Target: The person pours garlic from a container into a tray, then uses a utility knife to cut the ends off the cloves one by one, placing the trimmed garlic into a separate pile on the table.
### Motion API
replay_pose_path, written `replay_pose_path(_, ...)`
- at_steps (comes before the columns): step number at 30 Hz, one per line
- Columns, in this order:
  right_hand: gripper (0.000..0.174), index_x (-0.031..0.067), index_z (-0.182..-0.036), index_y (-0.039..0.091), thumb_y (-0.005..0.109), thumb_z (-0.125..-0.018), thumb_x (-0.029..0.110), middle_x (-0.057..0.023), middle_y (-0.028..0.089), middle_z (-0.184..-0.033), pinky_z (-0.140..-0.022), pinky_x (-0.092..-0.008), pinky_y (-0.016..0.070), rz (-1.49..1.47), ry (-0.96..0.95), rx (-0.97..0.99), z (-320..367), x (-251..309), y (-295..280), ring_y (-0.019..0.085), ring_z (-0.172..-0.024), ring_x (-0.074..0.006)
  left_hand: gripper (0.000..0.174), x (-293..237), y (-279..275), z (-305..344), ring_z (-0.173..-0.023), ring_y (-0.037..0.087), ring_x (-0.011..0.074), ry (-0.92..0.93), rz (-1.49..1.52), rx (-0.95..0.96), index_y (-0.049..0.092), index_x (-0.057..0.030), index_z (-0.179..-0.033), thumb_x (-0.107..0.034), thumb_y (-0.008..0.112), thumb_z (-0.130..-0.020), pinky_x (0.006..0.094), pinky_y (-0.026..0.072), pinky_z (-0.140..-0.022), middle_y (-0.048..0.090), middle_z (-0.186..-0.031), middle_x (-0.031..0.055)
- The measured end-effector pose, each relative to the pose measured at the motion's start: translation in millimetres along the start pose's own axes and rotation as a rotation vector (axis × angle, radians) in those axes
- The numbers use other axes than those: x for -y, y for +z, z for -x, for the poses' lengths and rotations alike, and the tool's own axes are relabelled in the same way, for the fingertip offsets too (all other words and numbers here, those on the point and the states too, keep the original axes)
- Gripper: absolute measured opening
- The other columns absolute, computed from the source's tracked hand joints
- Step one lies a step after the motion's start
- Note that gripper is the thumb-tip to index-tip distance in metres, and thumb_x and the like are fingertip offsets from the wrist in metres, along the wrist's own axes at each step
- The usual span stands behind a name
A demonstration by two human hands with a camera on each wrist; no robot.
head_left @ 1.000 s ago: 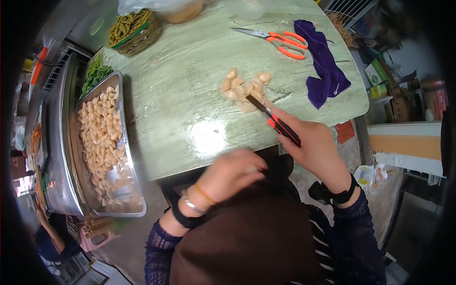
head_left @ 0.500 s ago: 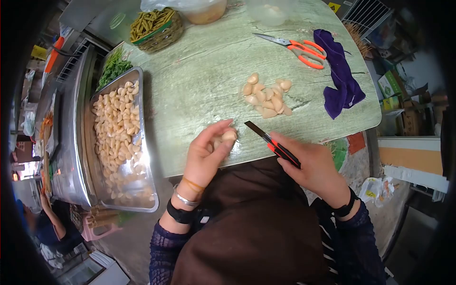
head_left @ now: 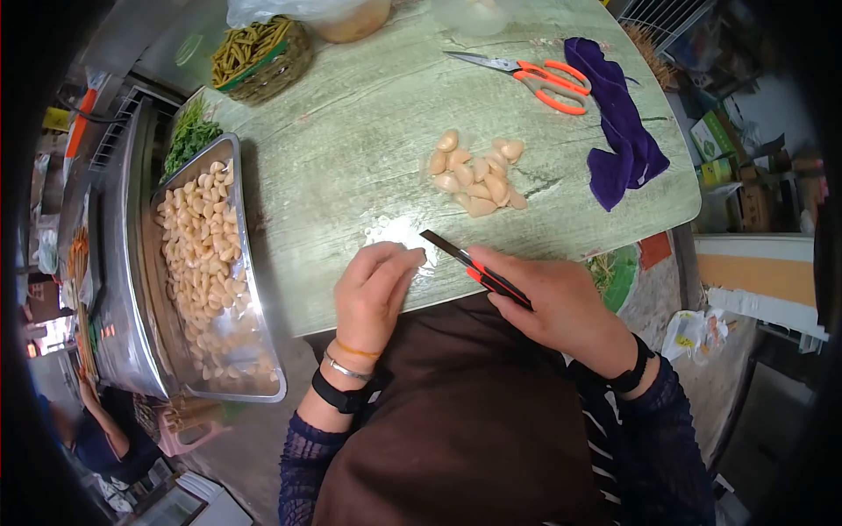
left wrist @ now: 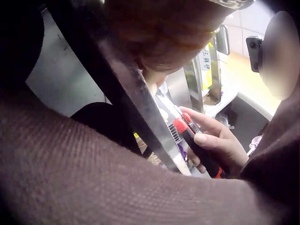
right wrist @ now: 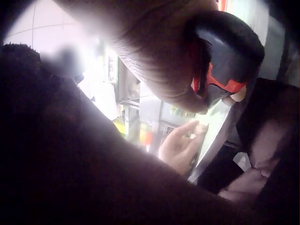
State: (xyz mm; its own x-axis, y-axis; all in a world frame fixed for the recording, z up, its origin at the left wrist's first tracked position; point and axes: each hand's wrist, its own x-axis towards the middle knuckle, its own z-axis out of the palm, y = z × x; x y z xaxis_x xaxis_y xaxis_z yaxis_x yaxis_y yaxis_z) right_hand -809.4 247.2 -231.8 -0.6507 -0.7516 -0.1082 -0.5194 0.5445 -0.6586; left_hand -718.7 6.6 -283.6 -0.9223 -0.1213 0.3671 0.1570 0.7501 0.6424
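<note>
Near the table's front edge, the left hand [head_left: 373, 294] has its fingers bent together, pinching a pale clove mostly hidden by them. In the right wrist view, a pale bit shows at the left hand's [right wrist: 180, 147] fingertips. The right hand [head_left: 570, 307] grips a black-and-red utility knife [head_left: 504, 286], its dark blade pointing up and left, a little right of the left fingertips. The left wrist view shows the right hand [left wrist: 225, 145] round the knife handle [left wrist: 201, 152]. Beyond both hands, several pale cloves [head_left: 478, 188] lie in a loose pile on the green table [head_left: 351, 131].
A metal tray [head_left: 260, 329] with many cloves stands at the left, beside green herbs [head_left: 191, 136]. A basket of green pods [head_left: 263, 70] sits at the back left. Orange-handled scissors [head_left: 553, 85] and a purple cloth [head_left: 618, 131] lie at the back right.
The left hand swung up and left from the table's front edge, and its fingers have since closed over the clove. The knife has moved off the pile, back toward the left hand.
</note>
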Motion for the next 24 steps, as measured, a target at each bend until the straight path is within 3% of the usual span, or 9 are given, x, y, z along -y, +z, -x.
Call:
replay_pose_path(4, 0.055, 0.0209, -0.147, 0.056, 0.07, -0.093, 0.021, -0.0054, 0.072, -0.087, -0.062, -0.0404, 0.0531, -0.015, -0.111, -0.1, -1, -5, 8, 0.07, -0.072, -0.0283, 0.029, 4, 0, 2, -0.088, 0.071, 0.0261, 0.092, -0.049, -0.036, 0.075, -0.0063, -0.106, 0.005, 0.081, -0.08, 0.0343, 0.0573, -0.075, 0.07, -0.1, 0.0096)
replay_pose_path(16, 0.056, 0.0231, -0.149, 0.054, 0.069, -0.095, 0.023, -0.0044, 0.064, -0.074, -0.056, -0.0412, 0.0514, 0.109, -0.118, 0.018, 3, -4, 4, 0.067, -0.063, -0.0261, 0.027, 6, 2, 4, -0.085, 0.071, 0.026, 0.154, -0.073, -0.107, 0.073, -0.006, -0.1, 0.007, 0.078, -0.077, 0.0337, 0.0571, -0.071, 0.074, -0.102, 0.0086)
replay_pose_path(24, 0.057, 0.0239, -0.15, 0.054, 0.068, -0.095, 0.023, -0.0039, 0.061, -0.071, -0.054, -0.04, 0.0512, 0.113, -0.145, 0.006, 0, -2, 10, 0.065, -0.06, -0.0252, 0.028, 7, 0, 6, -0.088, 0.072, 0.0267, 0.135, -0.058, -0.085, 0.072, -0.0037, -0.1, 0.005, 0.085, -0.076, 0.0335, 0.059, -0.076, 0.072, -0.102, 0.011)
